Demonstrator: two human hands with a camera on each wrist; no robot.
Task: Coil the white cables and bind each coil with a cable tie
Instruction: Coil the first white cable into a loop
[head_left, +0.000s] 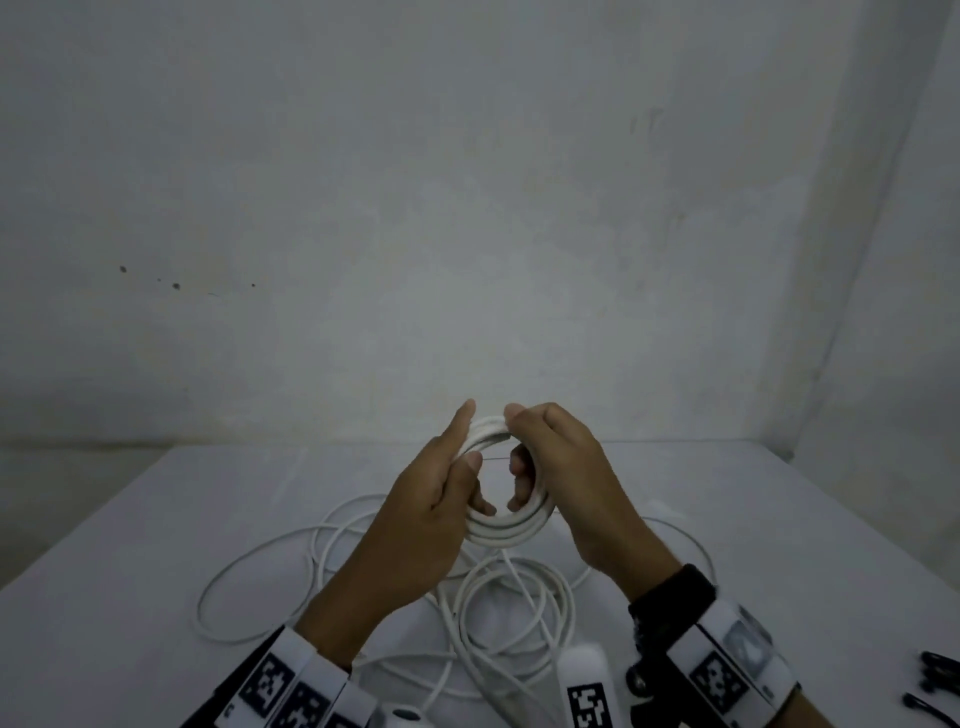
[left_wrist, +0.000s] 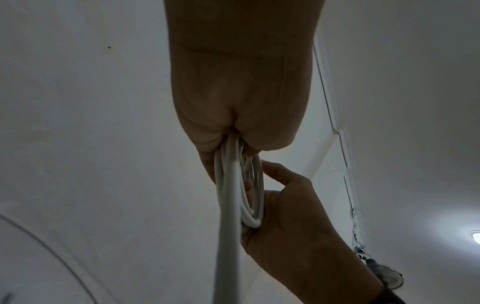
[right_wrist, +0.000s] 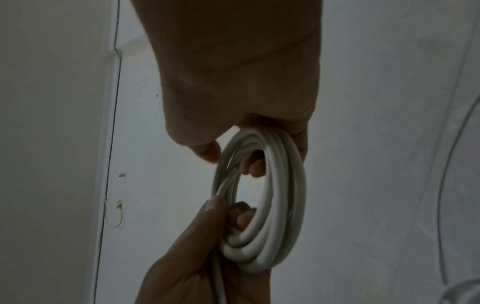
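A small coil of white cable (head_left: 506, 530) is held upright above the table between both hands. My left hand (head_left: 441, 499) grips its left side, fingers curled through the ring. My right hand (head_left: 550, 467) grips the right and top, thumb on the outside, fingers through the hole. The coil (right_wrist: 272, 205) shows as several stacked turns in the right wrist view, and edge-on as the coil (left_wrist: 244, 193) in the left wrist view. A loose strand (head_left: 519, 577) hangs from the coil down to the table. A thin dark line spans the ring's hole between the hands; what it is I cannot tell.
More white cable (head_left: 322, 566) sprawls in loose loops over the white table (head_left: 130, 545), with a second rough coil (head_left: 514, 613) under my hands. Black cable ties (head_left: 935, 675) lie at the near right edge. A wall stands close behind the table.
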